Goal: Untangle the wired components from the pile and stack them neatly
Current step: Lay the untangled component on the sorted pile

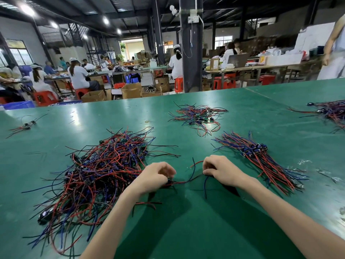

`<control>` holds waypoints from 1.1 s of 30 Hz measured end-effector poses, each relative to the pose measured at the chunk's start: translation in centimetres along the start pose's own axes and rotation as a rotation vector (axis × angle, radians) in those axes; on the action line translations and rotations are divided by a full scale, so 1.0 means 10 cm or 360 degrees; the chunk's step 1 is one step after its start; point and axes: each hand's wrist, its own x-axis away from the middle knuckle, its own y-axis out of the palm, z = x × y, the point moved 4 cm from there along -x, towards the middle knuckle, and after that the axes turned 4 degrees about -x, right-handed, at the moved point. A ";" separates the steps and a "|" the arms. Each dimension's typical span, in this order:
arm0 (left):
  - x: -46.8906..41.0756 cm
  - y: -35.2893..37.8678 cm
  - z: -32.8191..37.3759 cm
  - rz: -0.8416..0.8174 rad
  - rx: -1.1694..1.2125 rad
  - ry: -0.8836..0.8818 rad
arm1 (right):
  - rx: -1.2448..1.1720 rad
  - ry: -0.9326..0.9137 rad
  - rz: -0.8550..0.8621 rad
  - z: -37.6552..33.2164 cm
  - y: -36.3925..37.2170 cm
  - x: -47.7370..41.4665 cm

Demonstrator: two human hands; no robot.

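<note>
A big tangled pile of red, blue and black wired components [97, 176] covers the left of the green table [186, 230]. One wired component [183, 181] is stretched between my hands in front of me. My left hand [158, 174] pinches its small dark body at the pile's right edge. My right hand [218, 170] grips its red, blue and black wire ends, which stick out up and down from the fingers. To the right lies a neat stack of aligned components [261, 161], wires fanned toward me.
A smaller loose pile [197, 116] lies farther back in the middle. Another pile [330, 113] sits at the far right edge, and a few stray components [25, 126] at far left. Beyond the table's far edge people work at benches.
</note>
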 end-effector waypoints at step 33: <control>0.05 -0.26 0.06 0.1064 0.0615 0.0163 | 0.0765 0.0330 -0.0262 -0.32 -0.18 -0.40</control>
